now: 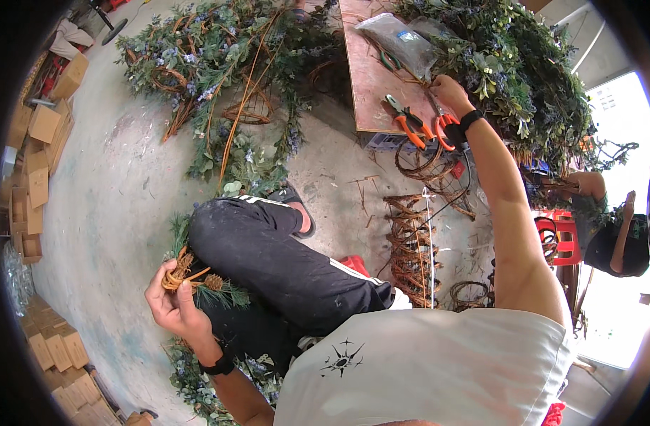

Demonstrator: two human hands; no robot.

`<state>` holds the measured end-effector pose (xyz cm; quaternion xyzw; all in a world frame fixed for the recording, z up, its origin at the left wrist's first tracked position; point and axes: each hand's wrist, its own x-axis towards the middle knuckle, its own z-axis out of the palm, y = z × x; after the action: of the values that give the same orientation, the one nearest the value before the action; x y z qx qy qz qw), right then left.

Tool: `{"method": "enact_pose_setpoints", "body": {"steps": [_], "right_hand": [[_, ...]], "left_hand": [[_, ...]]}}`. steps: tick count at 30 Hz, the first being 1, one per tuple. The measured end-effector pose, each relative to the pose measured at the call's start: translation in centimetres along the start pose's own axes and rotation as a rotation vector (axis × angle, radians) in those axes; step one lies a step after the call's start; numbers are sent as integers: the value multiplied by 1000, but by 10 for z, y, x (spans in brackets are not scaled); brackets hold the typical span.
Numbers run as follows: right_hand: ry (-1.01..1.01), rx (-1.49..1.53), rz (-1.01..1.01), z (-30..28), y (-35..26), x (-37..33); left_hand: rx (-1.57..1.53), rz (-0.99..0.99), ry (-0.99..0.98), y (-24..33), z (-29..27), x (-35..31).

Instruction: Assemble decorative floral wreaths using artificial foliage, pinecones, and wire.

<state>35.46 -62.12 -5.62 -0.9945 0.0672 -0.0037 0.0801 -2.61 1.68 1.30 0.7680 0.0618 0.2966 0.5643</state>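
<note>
My left hand [170,304] is low at the left, closed around a small twig bundle [182,273] with pine sprigs and a pine cone [213,282]. It hovers beside my bent knee in black trousers [268,259]. My right hand [449,92] stretches up to the wooden board [367,78], its fingers curled on a pair of orange-handled cutters [442,124]. A second pair of orange-handled pliers [408,122] lies on the board just left of that hand. A black band sits on each wrist.
Heaps of green and blue artificial foliage [218,64] cover the concrete floor and a mass at the top right [509,64]. Woven twig frames [412,245] stand by my right arm. Cardboard boxes [37,163] line the left edge. Another seated person [612,234] and a red stool [563,238] are at the right.
</note>
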Motion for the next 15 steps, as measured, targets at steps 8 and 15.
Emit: {"method": "enact_pose_setpoints", "body": {"steps": [8,15], "right_hand": [[12,112,-19,13,15,3],[-152,-38,-428,-11,53,18]], "left_hand": [[12,21,31,-2,3,-1],[-31,-13,-7,-8,4,1]]}}
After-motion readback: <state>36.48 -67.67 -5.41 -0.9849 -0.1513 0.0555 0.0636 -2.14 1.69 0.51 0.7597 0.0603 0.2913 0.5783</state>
